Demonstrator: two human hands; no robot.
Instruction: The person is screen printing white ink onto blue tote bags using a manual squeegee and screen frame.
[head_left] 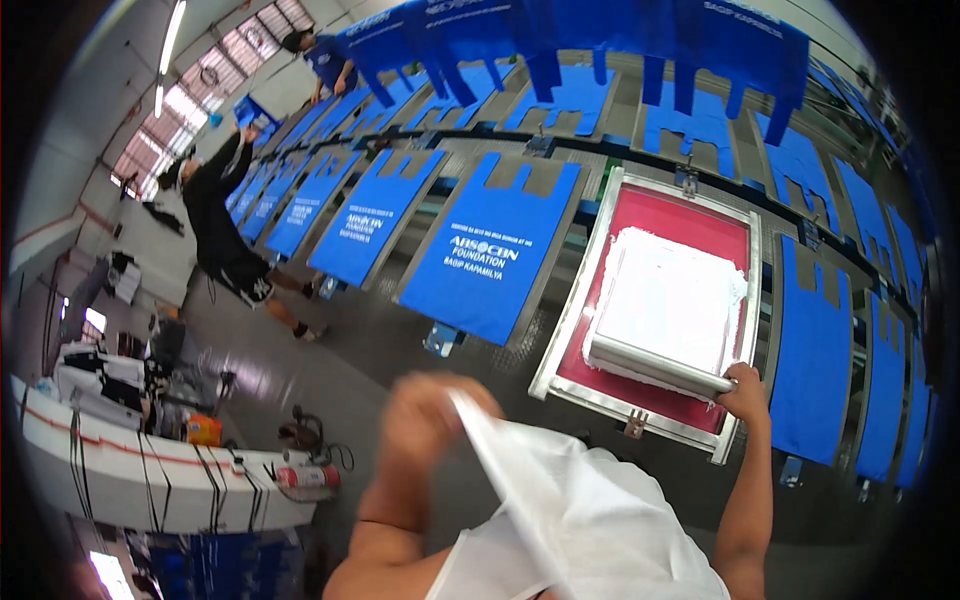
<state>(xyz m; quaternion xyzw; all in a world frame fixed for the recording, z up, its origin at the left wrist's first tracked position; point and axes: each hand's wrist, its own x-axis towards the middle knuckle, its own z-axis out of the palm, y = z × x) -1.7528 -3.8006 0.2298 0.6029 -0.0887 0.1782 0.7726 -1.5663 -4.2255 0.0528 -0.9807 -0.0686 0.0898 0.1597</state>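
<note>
So, right hand (744, 388): gripping long metal squeegee (660, 365) across white ink, ready to drag
left hand (432, 412): clutching white cloth (560, 500), clear of print

L hand (432, 415) raised at lower centre, fingers curled shut, blurred. R hand (744, 390) at centre right, arm extended up, fingers clenched.
</note>
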